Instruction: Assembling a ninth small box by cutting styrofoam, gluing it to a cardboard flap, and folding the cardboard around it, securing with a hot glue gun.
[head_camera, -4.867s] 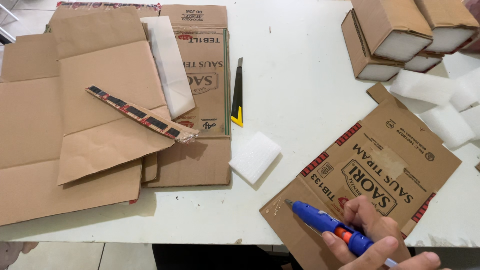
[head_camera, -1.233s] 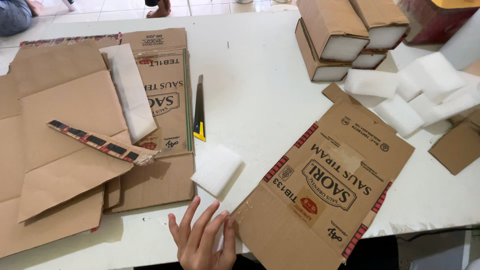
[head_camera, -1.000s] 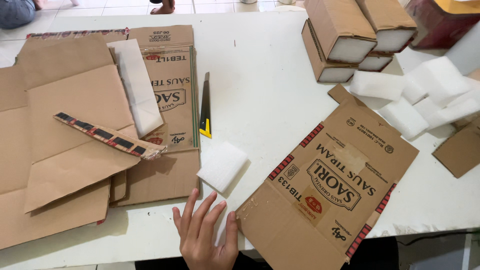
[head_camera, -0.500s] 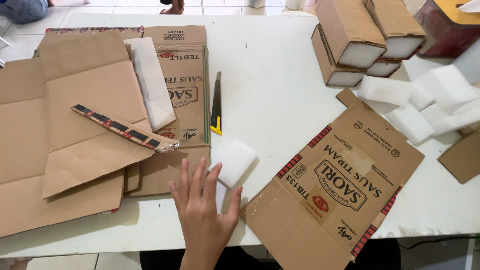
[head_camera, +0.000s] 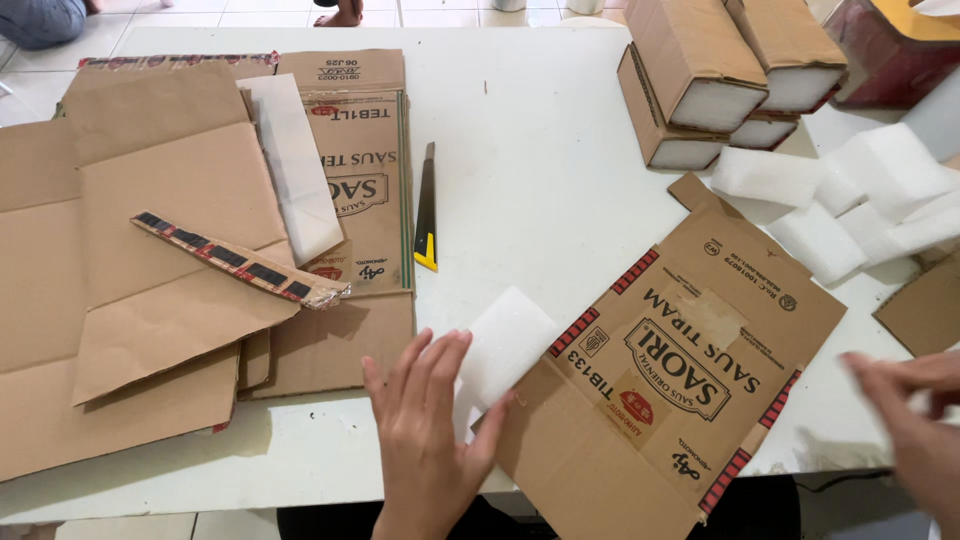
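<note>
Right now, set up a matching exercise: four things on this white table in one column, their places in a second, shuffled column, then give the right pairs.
Things:
1. square white foam pad
2. yellow-tipped utility knife
3. printed flat brown cardboard sheet
4. cardboard-wrapped foam blocks

Places:
A. stacked at the table's far right
B. lying between the two hands
C. under the left hand's fingertips
D. beside the folded cartons on the left, blade pointing away

Pairs: 1-C, 2-D, 3-B, 4-A. The right hand is blurred at the right edge.
</note>
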